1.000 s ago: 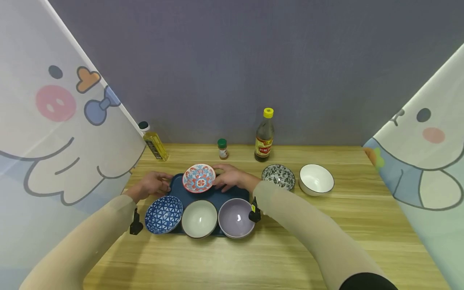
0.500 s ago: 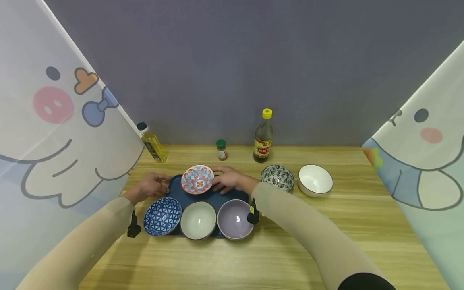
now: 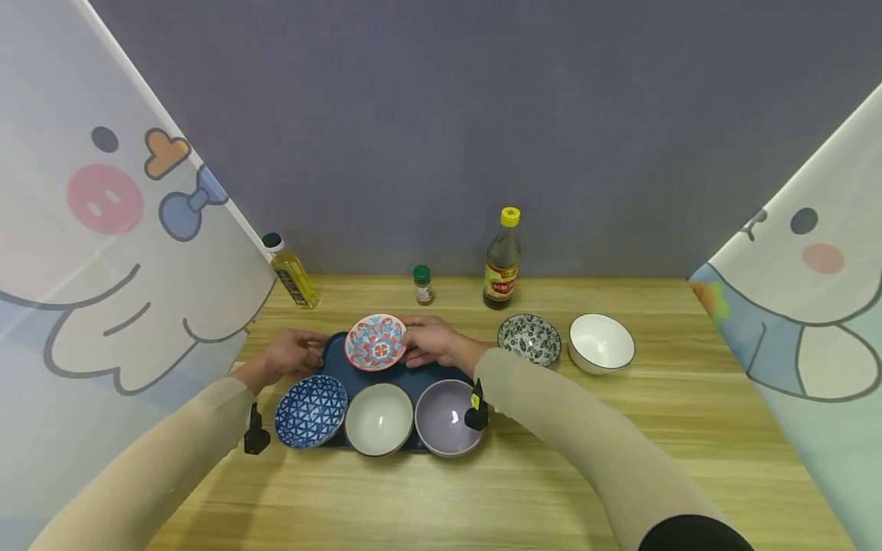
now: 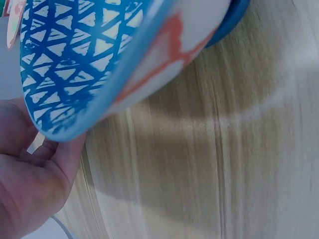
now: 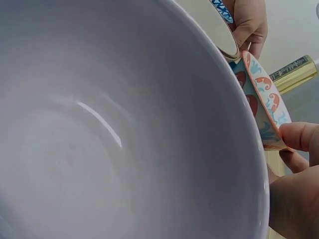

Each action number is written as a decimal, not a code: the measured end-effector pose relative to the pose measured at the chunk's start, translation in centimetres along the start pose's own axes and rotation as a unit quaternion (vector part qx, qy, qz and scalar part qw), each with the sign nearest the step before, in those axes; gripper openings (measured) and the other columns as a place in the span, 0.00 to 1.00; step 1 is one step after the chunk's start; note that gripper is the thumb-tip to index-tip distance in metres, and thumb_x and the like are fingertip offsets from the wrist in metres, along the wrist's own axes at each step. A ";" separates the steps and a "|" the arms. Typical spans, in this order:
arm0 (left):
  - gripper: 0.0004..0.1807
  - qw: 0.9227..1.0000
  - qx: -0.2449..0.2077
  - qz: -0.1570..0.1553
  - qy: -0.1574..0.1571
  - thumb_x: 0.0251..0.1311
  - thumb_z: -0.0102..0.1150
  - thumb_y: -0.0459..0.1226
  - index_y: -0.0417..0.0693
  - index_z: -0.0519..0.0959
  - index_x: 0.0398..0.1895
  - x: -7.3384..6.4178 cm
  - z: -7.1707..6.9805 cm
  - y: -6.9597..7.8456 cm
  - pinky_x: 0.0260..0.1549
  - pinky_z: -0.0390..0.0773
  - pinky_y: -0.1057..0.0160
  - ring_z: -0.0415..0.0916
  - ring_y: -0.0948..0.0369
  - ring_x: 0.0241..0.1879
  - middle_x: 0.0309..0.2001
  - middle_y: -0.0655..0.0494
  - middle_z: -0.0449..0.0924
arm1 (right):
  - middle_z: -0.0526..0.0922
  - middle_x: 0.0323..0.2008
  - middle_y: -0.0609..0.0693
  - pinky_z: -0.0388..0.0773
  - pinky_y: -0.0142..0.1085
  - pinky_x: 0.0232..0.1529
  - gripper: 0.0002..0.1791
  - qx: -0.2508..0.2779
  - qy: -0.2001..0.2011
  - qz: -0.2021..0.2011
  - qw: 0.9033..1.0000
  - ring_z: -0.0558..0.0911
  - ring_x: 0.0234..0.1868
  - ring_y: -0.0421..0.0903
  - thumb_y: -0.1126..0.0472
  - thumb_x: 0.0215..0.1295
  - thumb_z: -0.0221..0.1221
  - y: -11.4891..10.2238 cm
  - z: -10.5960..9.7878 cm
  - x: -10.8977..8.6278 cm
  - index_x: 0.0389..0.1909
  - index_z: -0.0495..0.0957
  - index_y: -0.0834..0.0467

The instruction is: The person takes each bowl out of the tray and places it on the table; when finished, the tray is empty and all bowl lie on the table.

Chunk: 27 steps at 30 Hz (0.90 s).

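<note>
My right hand [image 3: 429, 342] pinches the right rim of a small bowl [image 3: 376, 342] with a red, blue and white pattern. In the right wrist view, one digit lies on this bowl's [image 5: 271, 99] rim and another is below it. The bowl sits over the back left of a dark blue tray [image 3: 430, 376]. At the tray's left edge, my left hand [image 3: 289, 353] grips with bent fingers, partly hidden behind a blue triangle-patterned bowl [image 4: 75, 55] in the left wrist view. Along the tray's front stand that blue bowl, a cream bowl [image 3: 379, 418] and a lilac bowl [image 3: 449, 417].
Right of the tray are a black-and-white leaf-patterned bowl [image 3: 529, 339] and a white dark-rimmed bowl [image 3: 601, 342]. Along the back stand an oil bottle [image 3: 295, 279], a green-capped spice jar [image 3: 423, 285] and a yellow-capped sauce bottle [image 3: 502, 264]. A grey partition [image 3: 441, 138] rises behind the wooden table.
My right fingers, earlier spread toward the tray, have drawn in closer against the patterned bowl's rim. The bowl and my left hand stay almost where they were.
</note>
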State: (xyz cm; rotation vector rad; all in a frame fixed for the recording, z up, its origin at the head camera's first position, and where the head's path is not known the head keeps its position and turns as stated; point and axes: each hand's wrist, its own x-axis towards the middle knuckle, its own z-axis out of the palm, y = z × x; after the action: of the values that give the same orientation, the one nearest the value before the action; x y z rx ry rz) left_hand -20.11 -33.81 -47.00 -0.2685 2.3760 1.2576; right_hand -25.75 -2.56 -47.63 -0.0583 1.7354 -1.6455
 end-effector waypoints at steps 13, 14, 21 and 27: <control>0.32 1.000 0.003 -0.010 -0.001 0.62 0.61 0.24 0.28 0.66 0.70 0.0 -0.1 0.5 0.43 0.87 0.50 0.86 0.49 0.44 0.51 0.34 0.81 | 0.86 0.45 0.66 0.88 0.46 0.42 0.37 -0.008 -0.002 0.000 1.000 0.88 0.34 0.51 0.67 0.64 0.58 -0.8 -0.7 -2.0 0.76 0.65 0.55; 0.32 1.000 0.007 -0.007 -0.004 0.62 0.62 0.24 0.27 0.65 0.70 0.0 -0.1 0.6 0.42 0.87 0.50 0.86 0.49 0.43 0.51 0.33 0.80 | 0.86 0.46 0.66 0.88 0.46 0.42 0.37 -0.005 -0.003 -0.001 1.000 0.88 0.35 0.52 0.67 0.64 0.58 -1.0 -0.8 -2.2 0.76 0.65 0.55; 0.32 1.000 0.022 0.000 -0.008 0.60 0.64 0.23 0.25 0.66 0.68 0.0 -0.3 0.6 0.40 0.87 0.54 0.86 0.52 0.41 0.52 0.31 0.81 | 0.83 0.53 0.70 0.87 0.43 0.42 0.36 0.011 -0.016 -0.018 1.000 0.89 0.39 0.53 0.66 0.66 0.57 -2.3 -2.0 -4.6 0.77 0.64 0.54; 0.33 1.000 0.016 0.001 -0.014 0.61 0.63 0.23 0.25 0.65 0.69 -0.1 -0.3 0.7 0.39 0.87 0.55 0.86 0.53 0.41 0.53 0.31 0.81 | 0.86 0.48 0.64 0.87 0.46 0.46 0.35 0.022 -0.008 -0.022 0.999 0.89 0.39 0.51 0.65 0.68 0.58 -3.6 -4.1 -7.1 0.76 0.65 0.54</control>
State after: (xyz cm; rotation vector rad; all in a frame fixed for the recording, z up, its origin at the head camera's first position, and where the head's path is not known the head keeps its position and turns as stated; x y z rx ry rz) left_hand -20.38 -33.69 -46.30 -0.2369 2.3712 1.2147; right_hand -24.29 3.80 -41.49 -0.0894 1.6967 -1.7108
